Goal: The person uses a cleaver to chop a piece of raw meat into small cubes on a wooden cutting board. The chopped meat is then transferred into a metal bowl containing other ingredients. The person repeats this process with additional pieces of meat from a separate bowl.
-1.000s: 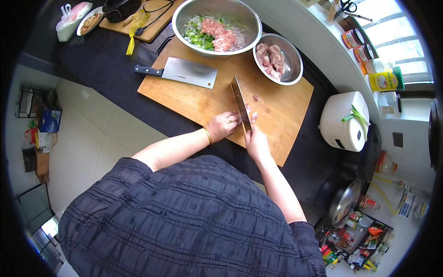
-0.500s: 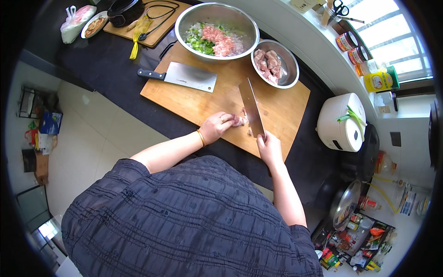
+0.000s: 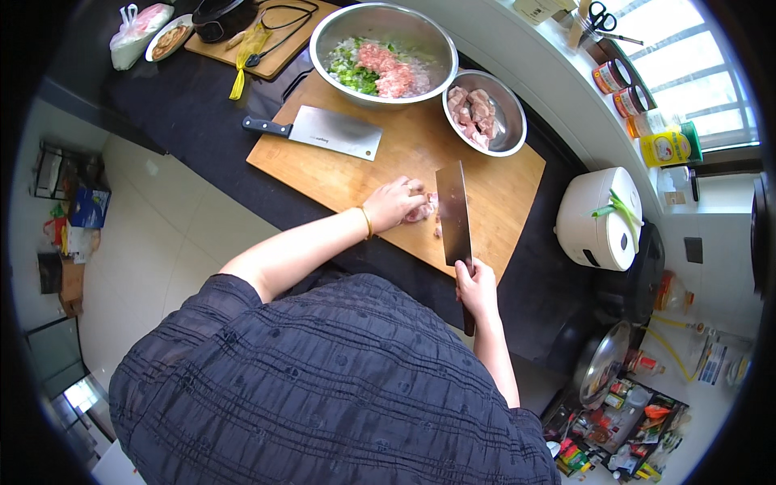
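Near the front edge of the wooden cutting board (image 3: 501, 202), the curled fingers of my left hand (image 3: 392, 204) press on a piece of raw meat (image 3: 420, 212). Small cut bits lie beside it. My right hand (image 3: 477, 289) grips the dark handle of a cleaver (image 3: 456, 212), its blade just right of the meat and apart from it. A second cleaver (image 3: 335, 132) with a black handle rests flat on the board's far left part. Behind it stands a large steel bowl (image 3: 323, 77) of minced meat and chopped greens.
A smaller steel bowl (image 3: 516, 133) with raw meat chunks sits at the board's far right corner. Right of the board is a white rice cooker (image 3: 594, 214) with green onion on top. Jars (image 3: 612, 75) line the windowsill. A second board (image 3: 283, 48) holds a black pot (image 3: 222, 20).
My right hand has drawn the cleaver back toward me and slightly right, away from the meat. My left hand has shifted a little right and farther away, its fingers now more over the meat.
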Motion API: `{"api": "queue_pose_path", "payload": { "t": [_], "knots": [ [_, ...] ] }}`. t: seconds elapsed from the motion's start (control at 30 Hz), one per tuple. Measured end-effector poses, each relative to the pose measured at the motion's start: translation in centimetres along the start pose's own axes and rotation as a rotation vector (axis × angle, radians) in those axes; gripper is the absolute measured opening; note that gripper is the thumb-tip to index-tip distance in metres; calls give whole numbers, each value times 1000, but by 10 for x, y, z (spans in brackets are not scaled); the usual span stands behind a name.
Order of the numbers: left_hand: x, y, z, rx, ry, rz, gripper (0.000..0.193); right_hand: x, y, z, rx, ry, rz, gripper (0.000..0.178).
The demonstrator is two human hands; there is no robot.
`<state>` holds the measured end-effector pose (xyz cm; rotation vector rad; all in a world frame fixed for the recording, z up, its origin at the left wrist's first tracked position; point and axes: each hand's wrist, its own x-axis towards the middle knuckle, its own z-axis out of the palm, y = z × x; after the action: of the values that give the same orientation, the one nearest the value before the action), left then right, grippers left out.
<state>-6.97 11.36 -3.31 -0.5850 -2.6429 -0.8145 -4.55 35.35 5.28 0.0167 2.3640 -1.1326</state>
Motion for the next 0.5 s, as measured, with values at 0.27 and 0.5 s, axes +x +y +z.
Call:
{"api": "queue_pose_path", "payload": {
  "t": [0.27,0.5],
  "knots": [
    [40,-7,3,-15,-593,118,23,-8,-5,-8,345,-30,102,19],
    [27,3,-7,-247,-206,-552,19,-11,-1,-7,348,-45,83,20]
  ]
}}
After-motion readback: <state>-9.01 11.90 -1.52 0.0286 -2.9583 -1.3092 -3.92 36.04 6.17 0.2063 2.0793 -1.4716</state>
